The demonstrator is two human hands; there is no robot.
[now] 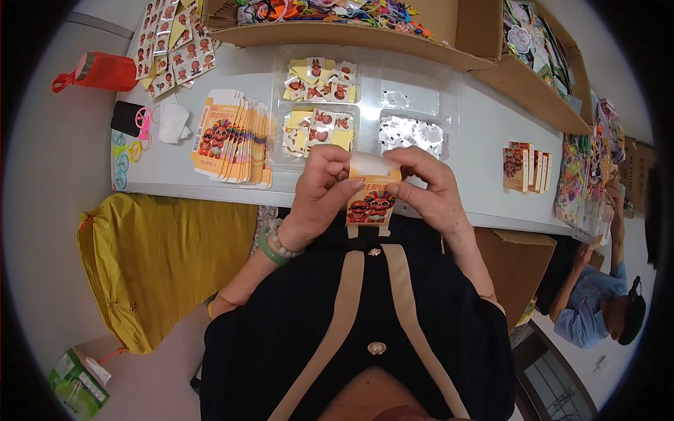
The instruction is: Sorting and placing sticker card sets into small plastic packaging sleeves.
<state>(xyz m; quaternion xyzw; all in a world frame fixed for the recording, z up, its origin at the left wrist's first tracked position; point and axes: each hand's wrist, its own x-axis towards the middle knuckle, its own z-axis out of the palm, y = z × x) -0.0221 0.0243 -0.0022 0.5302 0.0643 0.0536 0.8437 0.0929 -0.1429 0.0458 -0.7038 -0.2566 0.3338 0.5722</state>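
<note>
- Carton (371,203), small and orange with cartoon figures, is sitting between your two hands at the middle of the near edge of the bench (481,144), its upper end showing a pale inner face.
- Your left hand (323,195) is gripping the carton's left side, thumb on the printed front, fingers curling at the upper end.
- Your right hand (427,191) is gripping its right side in the same way, the thumb pressing near the upper right corner.
- Flat orange cartons (228,144) are lying in an overlapping row to your left, close to the near edge.
- A clear tray (370,78) is lying just beyond your hands; its two left compartments are holding sticker sheets (321,126), and its near right one black-and-white pieces (411,133).
- Orange boxes (518,168) are standing in a group toward the bench's near right corner.
- A cardboard box (316,35) is standing along the far edge, holding colourful small items.
- A red bottle (105,71) is lying at the left edge, near pink scissors (143,121).
- Another person (586,305) in blue is sitting beyond the right end.
</note>
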